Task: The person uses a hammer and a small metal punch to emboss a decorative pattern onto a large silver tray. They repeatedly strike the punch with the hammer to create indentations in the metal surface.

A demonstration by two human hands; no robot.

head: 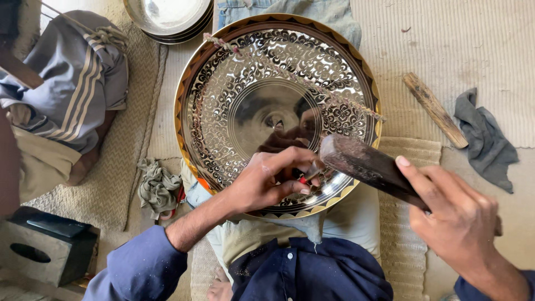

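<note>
Polished metal fills the middle of the view: a large round engraved tray (277, 114) with a gold scalloped rim lies tilted across the seated person's lap, and everything else is placed from it. A twisted cord (295, 75) runs slantwise over the tray's upper face. Left of the tray sits another person in grey striped trousers (78, 78); above the tray's top edge is a stack of plain metal plates (167, 19). Just off its lower left rim lies a crumpled greenish rag (159, 187), and farther left a dark box (47, 248).

The right hand (460, 214), beyond the tray's lower right rim, has its fingers closed around the handle of a dark wooden mallet (368, 167), the index finger lying straight along the shaft; the mallet head hangs over the tray's lower right part. The left hand (267, 181) rests on the tray's lower edge, fingers curled tight and pinching a small chisel (312, 170) whose tip sits just beside the mallet head.

Right of the tray, well apart, lie a wooden stick (434, 110) and a grey cloth (487, 142).
</note>
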